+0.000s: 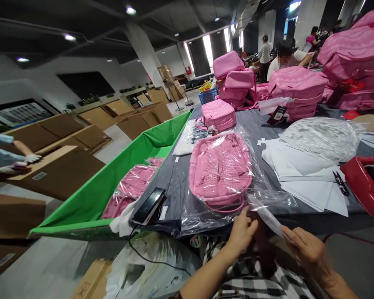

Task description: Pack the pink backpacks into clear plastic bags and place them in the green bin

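Note:
A pink backpack lies flat inside a clear plastic bag at the front edge of the dark-covered table. My left hand is closed at the near right corner of the bag, its fingers pinching the plastic beside the backpack's pink loop. To its right, my right hand pinches the end of a whitish strip of the bag's open edge, pulled out toward me. Between the two hands the plastic hangs over the table edge. The fingertips of my left hand are partly hidden.
Left of the table stands a green bin with bagged pink backpacks. A phone lies at the table's left edge. White papers, black snips and a red tape dispenser are on the right. Pink bags are piled behind; people work around.

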A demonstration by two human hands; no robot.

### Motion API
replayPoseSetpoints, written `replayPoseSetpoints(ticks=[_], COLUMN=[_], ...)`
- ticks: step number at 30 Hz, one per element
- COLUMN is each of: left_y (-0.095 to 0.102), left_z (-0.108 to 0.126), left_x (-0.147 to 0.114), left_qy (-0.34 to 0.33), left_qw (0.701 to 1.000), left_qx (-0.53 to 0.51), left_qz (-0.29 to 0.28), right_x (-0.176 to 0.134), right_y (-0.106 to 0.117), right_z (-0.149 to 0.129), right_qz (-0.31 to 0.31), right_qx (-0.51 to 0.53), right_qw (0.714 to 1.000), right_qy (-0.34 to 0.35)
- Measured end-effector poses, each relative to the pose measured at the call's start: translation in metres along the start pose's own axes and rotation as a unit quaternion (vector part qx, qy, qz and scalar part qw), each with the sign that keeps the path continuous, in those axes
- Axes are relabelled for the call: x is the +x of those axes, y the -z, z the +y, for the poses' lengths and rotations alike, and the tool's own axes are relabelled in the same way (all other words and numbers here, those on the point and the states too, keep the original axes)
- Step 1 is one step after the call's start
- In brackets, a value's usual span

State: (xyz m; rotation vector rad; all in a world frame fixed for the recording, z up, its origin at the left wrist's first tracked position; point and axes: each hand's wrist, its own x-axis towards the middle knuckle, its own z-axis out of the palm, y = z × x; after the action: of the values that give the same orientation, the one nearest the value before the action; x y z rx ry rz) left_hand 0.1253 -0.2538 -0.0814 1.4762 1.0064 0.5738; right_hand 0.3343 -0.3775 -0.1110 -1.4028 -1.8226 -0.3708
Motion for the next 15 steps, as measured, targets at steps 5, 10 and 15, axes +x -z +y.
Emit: replayPoseSetpoints(ticks=[5, 10, 15], left_y=[-0.019, 0.004, 0.018], left_z=[-0.019, -0.024, 0.017], left_x=[0.003, 0.024, 0.047], left_qy=[-0.104, -0.31, -0.468], left_qw=[0.989, 0.86, 0.696], left_qx=[0.06, 0.404, 0.506], left_qz=[-0.087, -0.032, -0.203], right_x=[-0.018, -0.036, -0.06], right_y=[-0.01, -0.017, -0.022], right_z=[-0.008, -0.006, -0.025], right_qz=[-0.067, -0.071, -0.04], right_qx=[0.032, 0.032, 0.002], right_qw=[0.995, 0.993, 0.999], right_qy=[-0.059, -0.085, -0.006])
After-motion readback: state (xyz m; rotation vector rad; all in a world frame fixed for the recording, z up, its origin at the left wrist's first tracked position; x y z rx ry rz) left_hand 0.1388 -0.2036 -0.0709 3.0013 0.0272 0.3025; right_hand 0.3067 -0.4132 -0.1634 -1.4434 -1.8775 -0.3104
